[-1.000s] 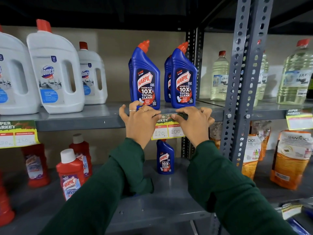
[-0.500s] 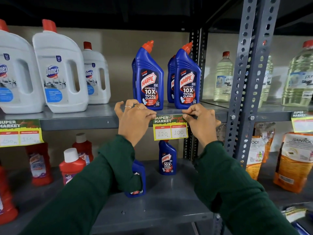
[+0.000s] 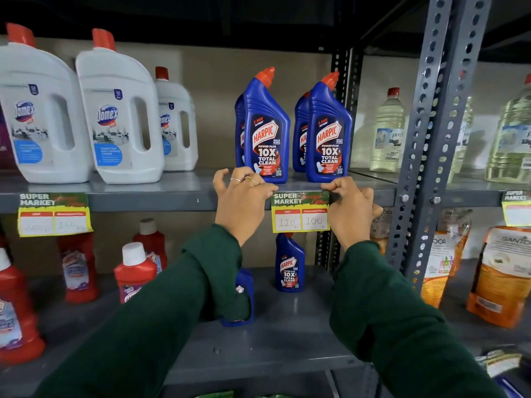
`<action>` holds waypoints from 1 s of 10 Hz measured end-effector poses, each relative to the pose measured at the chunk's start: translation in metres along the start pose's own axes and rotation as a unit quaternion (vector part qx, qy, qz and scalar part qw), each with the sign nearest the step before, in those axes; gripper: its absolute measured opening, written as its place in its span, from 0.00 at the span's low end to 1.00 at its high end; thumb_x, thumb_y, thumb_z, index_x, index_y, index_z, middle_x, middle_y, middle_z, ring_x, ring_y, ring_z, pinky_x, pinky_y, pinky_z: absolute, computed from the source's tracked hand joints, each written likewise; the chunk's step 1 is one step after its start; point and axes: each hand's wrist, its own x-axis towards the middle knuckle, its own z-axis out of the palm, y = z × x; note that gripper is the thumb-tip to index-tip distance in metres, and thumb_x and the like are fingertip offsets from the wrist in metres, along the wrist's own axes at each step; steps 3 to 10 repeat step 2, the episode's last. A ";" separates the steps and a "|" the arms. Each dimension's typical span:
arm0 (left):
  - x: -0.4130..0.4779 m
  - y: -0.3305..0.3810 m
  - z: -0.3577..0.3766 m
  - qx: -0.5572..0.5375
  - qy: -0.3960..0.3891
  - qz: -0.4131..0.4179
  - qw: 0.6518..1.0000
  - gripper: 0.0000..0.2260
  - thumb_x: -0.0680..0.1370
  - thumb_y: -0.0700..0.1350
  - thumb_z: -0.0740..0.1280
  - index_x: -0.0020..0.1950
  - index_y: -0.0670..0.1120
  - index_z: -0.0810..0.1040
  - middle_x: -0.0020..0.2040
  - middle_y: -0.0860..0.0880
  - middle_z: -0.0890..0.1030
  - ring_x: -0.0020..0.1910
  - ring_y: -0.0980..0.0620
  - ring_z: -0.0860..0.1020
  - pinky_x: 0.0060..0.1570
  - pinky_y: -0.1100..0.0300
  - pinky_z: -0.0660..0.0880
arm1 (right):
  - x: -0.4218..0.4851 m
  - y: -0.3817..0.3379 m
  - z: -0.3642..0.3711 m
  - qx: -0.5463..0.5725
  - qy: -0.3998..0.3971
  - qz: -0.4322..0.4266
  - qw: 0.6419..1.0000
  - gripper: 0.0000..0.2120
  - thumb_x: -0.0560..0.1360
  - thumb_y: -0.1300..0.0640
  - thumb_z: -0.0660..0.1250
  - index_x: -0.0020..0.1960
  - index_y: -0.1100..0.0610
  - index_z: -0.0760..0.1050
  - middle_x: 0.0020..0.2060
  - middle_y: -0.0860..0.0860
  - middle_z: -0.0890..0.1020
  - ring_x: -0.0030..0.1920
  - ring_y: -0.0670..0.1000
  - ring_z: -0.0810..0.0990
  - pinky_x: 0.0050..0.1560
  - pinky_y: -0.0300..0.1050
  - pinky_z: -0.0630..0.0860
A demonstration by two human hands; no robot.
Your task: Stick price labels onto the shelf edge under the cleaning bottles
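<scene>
Since a second ago the price label [image 3: 300, 211] has swung down from tilted to hang flat and level on the shelf edge [image 3: 149, 200] under the blue Harpic bottles [image 3: 267, 130]. The left hand [image 3: 244, 203] and right hand [image 3: 349, 209] flank it, curled fingers pinching its top corners. Its long axis runs along the edge; both hands sit equally near for pressing.

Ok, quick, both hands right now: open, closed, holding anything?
Left hand: fingers curled, thumb pressing the price label's top left corner against the shelf edge.
Right hand: fingers curled, pinching the label's top right corner.
</scene>
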 end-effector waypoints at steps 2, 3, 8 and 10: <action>-0.013 -0.020 -0.009 0.064 -0.011 0.046 0.997 0.18 0.77 0.38 0.61 0.65 0.51 0.70 0.64 0.50 0.77 0.69 0.46 0.64 0.65 0.40 0.53 | -0.026 -0.023 0.006 -0.046 0.074 -0.053 0.995 0.22 0.67 0.72 0.57 0.58 0.55 0.69 0.57 0.56 0.77 0.57 0.61 0.65 0.48 0.54 0.59; -0.013 -0.020 -0.009 0.064 -0.011 0.046 0.997 0.18 0.77 0.38 0.61 0.65 0.51 0.70 0.64 0.50 0.77 0.69 0.46 0.64 0.65 0.40 0.53 | -0.026 -0.023 0.006 -0.046 0.074 -0.053 0.995 0.22 0.67 0.72 0.57 0.58 0.55 0.69 0.57 0.56 0.77 0.57 0.61 0.65 0.48 0.54 0.59; -0.013 -0.020 -0.009 0.064 -0.011 0.046 0.997 0.18 0.77 0.38 0.61 0.65 0.51 0.70 0.64 0.50 0.77 0.69 0.46 0.64 0.65 0.40 0.53 | -0.026 -0.023 0.006 -0.046 0.074 -0.053 0.995 0.22 0.67 0.72 0.57 0.58 0.55 0.69 0.57 0.56 0.77 0.57 0.61 0.65 0.48 0.54 0.59; -0.013 -0.020 -0.009 0.064 -0.011 0.046 0.997 0.18 0.77 0.38 0.61 0.65 0.51 0.70 0.64 0.50 0.77 0.69 0.46 0.64 0.65 0.40 0.53 | -0.026 -0.023 0.006 -0.046 0.074 -0.053 0.995 0.22 0.67 0.72 0.57 0.58 0.55 0.69 0.57 0.56 0.77 0.57 0.61 0.65 0.48 0.54 0.59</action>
